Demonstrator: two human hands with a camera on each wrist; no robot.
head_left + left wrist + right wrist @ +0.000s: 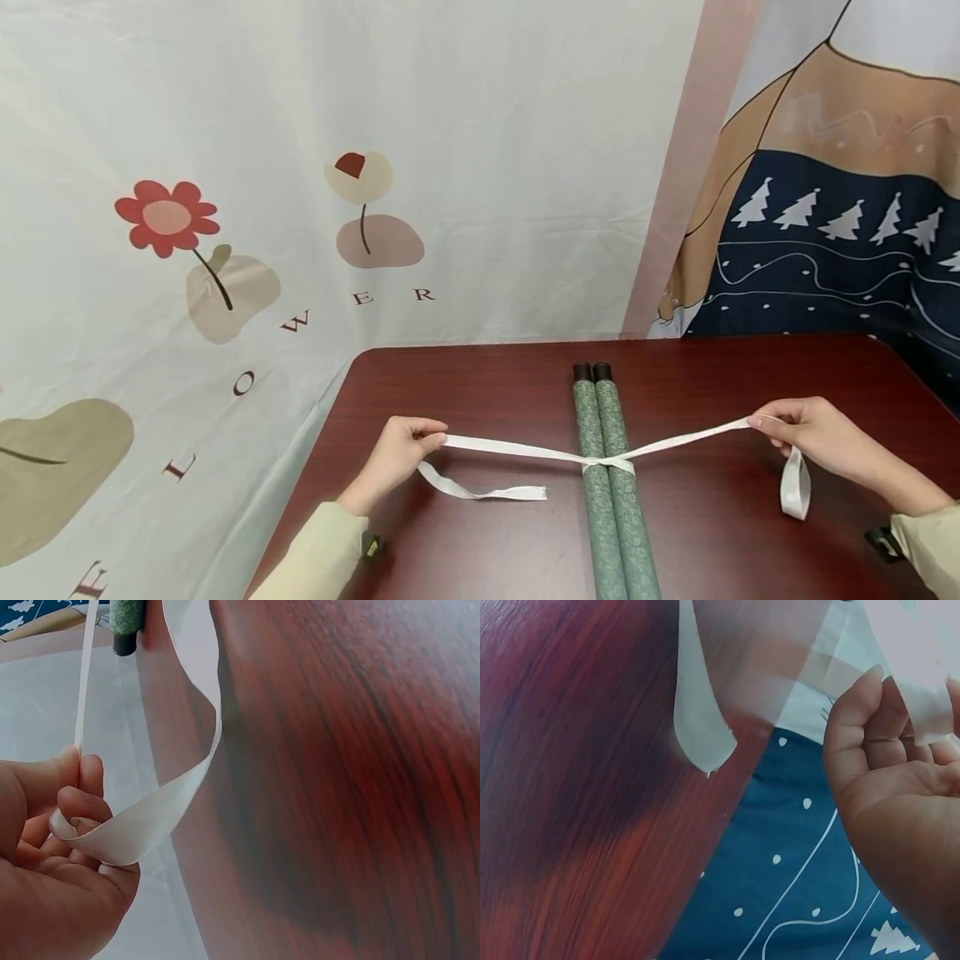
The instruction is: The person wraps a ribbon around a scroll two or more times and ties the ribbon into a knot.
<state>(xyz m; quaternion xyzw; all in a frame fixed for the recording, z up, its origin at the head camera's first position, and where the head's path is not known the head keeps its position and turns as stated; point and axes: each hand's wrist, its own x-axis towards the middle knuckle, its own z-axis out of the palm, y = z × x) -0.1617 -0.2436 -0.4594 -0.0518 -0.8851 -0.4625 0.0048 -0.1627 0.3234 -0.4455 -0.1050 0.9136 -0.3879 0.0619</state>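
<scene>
Two green patterned rods with dark end caps, like rolled scrolls point(606, 517), lie side by side on the table. A white ribbon point(517, 449) wraps round both and crosses over itself on top. On the left, my left hand point(401, 458) pinches one stretch of it between thumb and fingers, and a loose tail curls down toward the table. My right hand point(817, 433) pinches the other stretch, its tail hanging in a loop below the fingers. Both stretches look taut from the crossing outward. In the left wrist view the ribbon point(199, 660) also passes through the curled fingers.
The dark red wooden table point(480, 375) ends at the back against a pale curtain point(510, 167) printed with flowers and letters. At the right hangs a navy cloth point(810, 275) with white trees. Dark wrist devices point(885, 543) sit by the sleeves.
</scene>
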